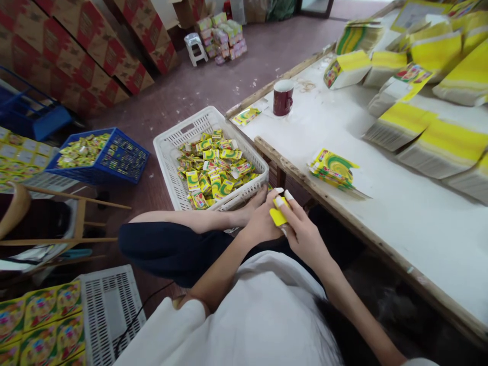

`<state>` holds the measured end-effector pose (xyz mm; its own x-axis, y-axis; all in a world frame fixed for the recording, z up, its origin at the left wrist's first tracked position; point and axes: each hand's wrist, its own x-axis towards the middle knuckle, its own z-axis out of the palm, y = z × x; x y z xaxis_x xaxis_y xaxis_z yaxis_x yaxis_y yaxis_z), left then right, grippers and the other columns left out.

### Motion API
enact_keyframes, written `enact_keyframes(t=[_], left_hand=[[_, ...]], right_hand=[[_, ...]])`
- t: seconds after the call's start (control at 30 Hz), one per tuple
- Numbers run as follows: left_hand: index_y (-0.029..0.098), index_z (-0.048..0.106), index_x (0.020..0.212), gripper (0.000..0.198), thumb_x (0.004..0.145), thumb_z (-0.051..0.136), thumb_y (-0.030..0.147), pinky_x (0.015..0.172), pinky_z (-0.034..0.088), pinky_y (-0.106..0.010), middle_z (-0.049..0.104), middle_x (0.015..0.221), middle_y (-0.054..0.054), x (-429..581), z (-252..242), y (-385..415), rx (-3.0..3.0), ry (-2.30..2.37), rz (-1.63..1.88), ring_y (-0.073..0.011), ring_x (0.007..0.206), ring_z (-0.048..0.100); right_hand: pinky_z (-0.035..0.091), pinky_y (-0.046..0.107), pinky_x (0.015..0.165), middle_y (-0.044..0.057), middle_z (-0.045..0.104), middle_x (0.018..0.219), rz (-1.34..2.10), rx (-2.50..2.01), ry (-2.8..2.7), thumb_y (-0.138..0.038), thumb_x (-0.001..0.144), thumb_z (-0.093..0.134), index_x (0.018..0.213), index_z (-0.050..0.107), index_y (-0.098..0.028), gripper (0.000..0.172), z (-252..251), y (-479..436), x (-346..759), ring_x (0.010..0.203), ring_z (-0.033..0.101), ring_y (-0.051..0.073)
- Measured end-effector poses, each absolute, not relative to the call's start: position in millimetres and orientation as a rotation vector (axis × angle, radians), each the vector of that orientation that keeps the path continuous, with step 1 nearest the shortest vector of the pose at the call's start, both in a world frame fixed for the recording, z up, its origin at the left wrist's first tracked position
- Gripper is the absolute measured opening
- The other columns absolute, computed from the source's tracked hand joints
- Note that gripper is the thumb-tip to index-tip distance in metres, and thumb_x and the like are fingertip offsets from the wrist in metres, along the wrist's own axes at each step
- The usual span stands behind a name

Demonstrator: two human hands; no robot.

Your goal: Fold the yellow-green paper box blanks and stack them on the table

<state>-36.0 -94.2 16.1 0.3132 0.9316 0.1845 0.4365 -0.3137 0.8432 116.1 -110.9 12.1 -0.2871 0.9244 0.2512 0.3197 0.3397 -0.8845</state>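
Observation:
Above my lap, a small yellow card packet (pixel 278 215) sits between my two hands. My left hand (pixel 263 219) is closed around its far side, the fingers partly hidden behind it. My right hand (pixel 305 231) pinches the packet from the near side, with white coverings on the fingertips. Just beyond the hands stands a white plastic basket (pixel 168 152), heaped with small yellow-green packets (pixel 213 162). On the white table (pixel 328 127) to the right lies a fanned stack of flat printed cards (pixel 333 169), close to the table's edge.
A maroon mug (pixel 282 97) and a loose flat packet (pixel 247 116) stand near the table's far-left corner. Yellow card stacks (pixel 438 147) fill the table's right side. On the left are a blue crate (pixel 125 157), a wooden chair (pixel 80 218) and printed boxes (pixel 41 320); cartons (pixel 76 46) rise behind.

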Motion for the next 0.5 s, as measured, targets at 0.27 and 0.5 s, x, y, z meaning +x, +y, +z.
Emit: enact_keyframes(t=[0.27, 0.5], left_hand=[[0.020, 0.048, 0.128, 0.066, 0.069, 0.078, 0.022, 0.106, 0.044, -0.054, 0.060, 0.127, -0.015, -45, 26, -97, 1.979, 1.518, 0.864, -0.0354, 0.122, 0.056], [0.023, 0.060, 0.123, 0.062, 0.066, 0.084, 0.028, 0.107, 0.047, -0.048, 0.068, 0.124, -0.010, -65, 39, -89, 2.081, 1.417, 0.762, -0.0334, 0.119, 0.062]], right_hand=[[0.052, 0.047, 0.107, 0.012, 0.059, 0.143, 0.658, -1.103, -1.755, -0.016, 0.090, 0.052, 0.130, 0.063, -0.028, 0.042, 6, -93, 133, 0.130, 0.059, 0.028], [0.050, 0.047, 0.108, 0.009, 0.052, 0.147, 0.800, -1.010, -2.101, -0.017, 0.090, 0.053, 0.117, 0.067, -0.029, 0.033, 11, -79, 153, 0.134, 0.055, 0.028]])
